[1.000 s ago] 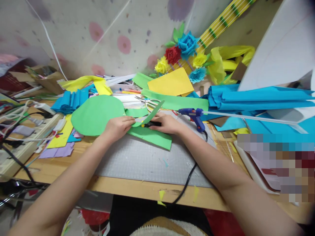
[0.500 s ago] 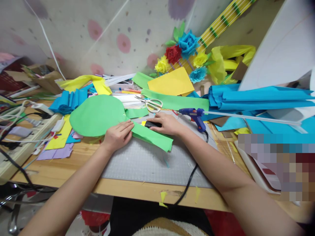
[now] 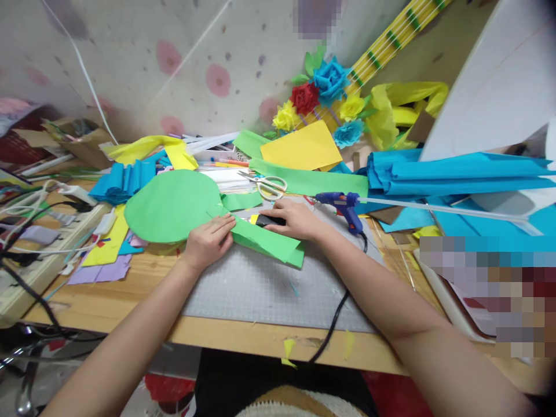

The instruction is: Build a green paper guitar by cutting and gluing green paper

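Note:
A green round paper shape [image 3: 171,205] lies left of centre, with a narrow green strip [image 3: 263,240] running right from it across the grey cutting mat [image 3: 243,289]. My left hand [image 3: 211,238] rests with its fingers flat on the paper where strip and round shape meet, pressing it down. My right hand [image 3: 295,219] is wrapped round a utility knife [image 3: 270,220] with a black and yellow body. Its blade end points left, just above the strip; the exact contact of the tip is unclear. Scissors [image 3: 271,186] with white handles lie beyond the knife.
A blue glue gun [image 3: 341,205] with a long glue stick and black cord lies right of my right hand. Blue paper [image 3: 456,174], paper flowers [image 3: 332,78] and a yellow sheet [image 3: 302,146] lie behind. Power strips [image 3: 56,255] and cables crowd the left edge.
At the strip's right end, the upper layer has shifted to the left, so a lower green layer shows beyond it. Both hands stay in nearly the same place.

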Available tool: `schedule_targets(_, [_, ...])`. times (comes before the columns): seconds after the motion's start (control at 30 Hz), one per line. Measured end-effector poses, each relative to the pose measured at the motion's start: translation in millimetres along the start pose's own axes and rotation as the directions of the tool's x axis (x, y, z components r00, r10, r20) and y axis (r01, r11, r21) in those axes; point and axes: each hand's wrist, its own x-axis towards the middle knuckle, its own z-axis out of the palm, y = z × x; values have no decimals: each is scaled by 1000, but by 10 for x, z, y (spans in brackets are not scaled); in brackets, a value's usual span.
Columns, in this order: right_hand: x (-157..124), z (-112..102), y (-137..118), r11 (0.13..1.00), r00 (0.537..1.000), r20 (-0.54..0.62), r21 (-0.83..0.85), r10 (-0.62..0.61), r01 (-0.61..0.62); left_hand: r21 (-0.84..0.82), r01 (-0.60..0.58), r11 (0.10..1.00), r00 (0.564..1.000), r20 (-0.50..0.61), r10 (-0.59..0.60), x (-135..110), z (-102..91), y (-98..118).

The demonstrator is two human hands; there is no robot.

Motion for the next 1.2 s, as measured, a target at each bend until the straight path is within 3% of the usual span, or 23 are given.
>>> schedule_targets(0.67, [-10,6,56,999,998,-47,-4,-36,35,35,48,998,999,-1,-48,-49,6,-22])
schedule_targets(0.9, [59,26,-47,999,999,-48,-35,-1,-1,44,27,999,1000,-13,-26,-47,10,-23])
schedule_targets(1.2, [10,29,26,997,996,-87,-75,17,-24,29,51,998,999,11,-51,-44,25,-18])
